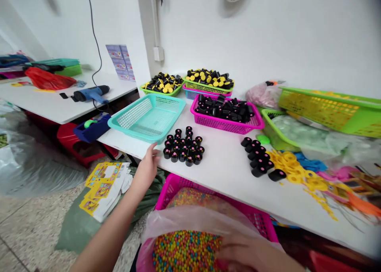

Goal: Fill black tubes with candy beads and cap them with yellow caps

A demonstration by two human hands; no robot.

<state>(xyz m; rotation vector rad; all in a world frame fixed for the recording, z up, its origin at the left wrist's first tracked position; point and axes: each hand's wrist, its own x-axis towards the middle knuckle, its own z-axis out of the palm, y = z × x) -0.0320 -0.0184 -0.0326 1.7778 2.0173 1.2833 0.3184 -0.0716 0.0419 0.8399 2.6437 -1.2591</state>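
Note:
My left hand (149,159) is at the table's front edge, fingers loosely extended, beside the near corner of a teal plastic basket (133,135). Right of those fingers stands a cluster of short black cylinders (183,145) with pink dots on their tops. Below the table, my right hand (247,250) is over a clear plastic bag (193,216) of small multicoloured beads (184,250). Motion blurs that hand; its fingers are bent around something reddish-pink, mostly hidden. The bag sits in a magenta basket (169,184).
More black cylinders (257,157) stand in rows at right, beside yellow rings (290,165). Behind are a magenta basket (229,125) of black pieces and green baskets (208,85) with yellow-topped ones. A blue heat gun (92,93) lies on the left table; printed cardboard sheets (102,184) lie below.

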